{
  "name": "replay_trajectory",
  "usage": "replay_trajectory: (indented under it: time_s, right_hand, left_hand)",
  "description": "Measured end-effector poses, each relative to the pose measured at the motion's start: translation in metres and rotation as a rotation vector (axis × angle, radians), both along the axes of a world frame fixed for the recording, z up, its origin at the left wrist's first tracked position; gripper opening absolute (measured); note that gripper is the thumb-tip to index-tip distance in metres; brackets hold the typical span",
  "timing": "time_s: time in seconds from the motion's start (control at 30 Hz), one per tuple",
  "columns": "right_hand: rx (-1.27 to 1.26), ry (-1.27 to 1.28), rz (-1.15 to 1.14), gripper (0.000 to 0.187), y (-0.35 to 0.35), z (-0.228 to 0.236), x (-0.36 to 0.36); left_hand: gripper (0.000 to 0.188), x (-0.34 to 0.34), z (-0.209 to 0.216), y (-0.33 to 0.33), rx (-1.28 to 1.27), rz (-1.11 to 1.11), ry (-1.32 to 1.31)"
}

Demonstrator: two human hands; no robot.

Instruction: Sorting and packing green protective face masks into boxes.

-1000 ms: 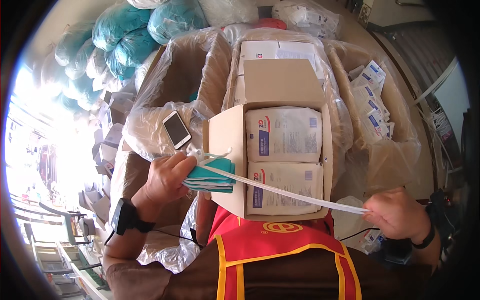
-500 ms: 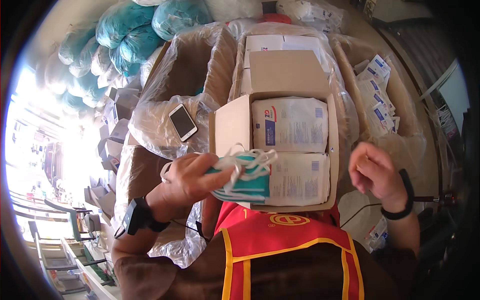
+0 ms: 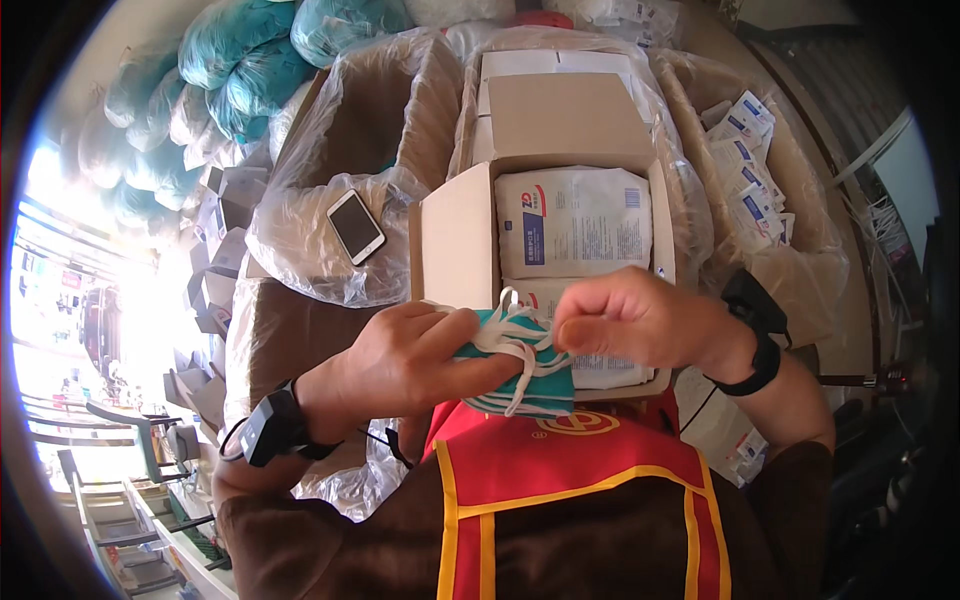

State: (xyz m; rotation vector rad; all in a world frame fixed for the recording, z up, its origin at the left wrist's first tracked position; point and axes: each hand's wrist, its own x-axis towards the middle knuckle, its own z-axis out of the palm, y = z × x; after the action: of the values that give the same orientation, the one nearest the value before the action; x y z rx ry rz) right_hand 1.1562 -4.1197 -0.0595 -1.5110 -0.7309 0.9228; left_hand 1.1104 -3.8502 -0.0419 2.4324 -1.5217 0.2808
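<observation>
A stack of teal face masks (image 3: 548, 390) with white ear loops (image 3: 512, 345) is held over the near left corner of an open cardboard box (image 3: 455, 240). My left hand (image 3: 415, 360) is closed around the stack's left side, thumb and fingers gripping it. From the right, my right hand (image 3: 630, 325) meets the stack's right edge, its fingers curled and pinching at the loops; its fingertips are partly hidden. Inside the box lie white printed packages in two rows: the far package (image 3: 575, 225) shows well, while the near package (image 3: 610, 370) is mostly covered by my right hand.
A white-framed phone (image 3: 356, 228) lies on clear plastic left of the box. Behind stand plastic-lined cartons, including a deep carton (image 3: 375, 110) and a right-hand carton (image 3: 690, 95) containing several small white packets (image 3: 745, 165). Teal-filled bags (image 3: 240, 50) are piled at the far left.
My right hand has come in from the right to the masks' loops, and its fingers have closed there. My left hand has carried the stack slightly right. The view has shifted a little.
</observation>
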Motion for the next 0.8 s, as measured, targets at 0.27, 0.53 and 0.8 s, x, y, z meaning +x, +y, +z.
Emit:
replay_trajectory:
  time_s: [0.27,0.53,0.8]
  right_hand:
    - [-0.222,-0.287,-0.015,0.042,0.02,0.008,-0.011]
    - [-0.156,-0.468,-0.106,0.014,-0.011,0.027,-0.026]
    - [-0.269,-0.576,-0.111,0.004,-0.08,0.063,-0.052]
  left_hand:
    - [0.039,0.002,0.001,-0.015,0.038,0.054,-0.036]
    - [0.042,0.0,-0.003,0.006,-0.082,0.072,-0.014]
    - [0.043,-0.009,0.008,0.037,-0.083,0.19,-0.171]
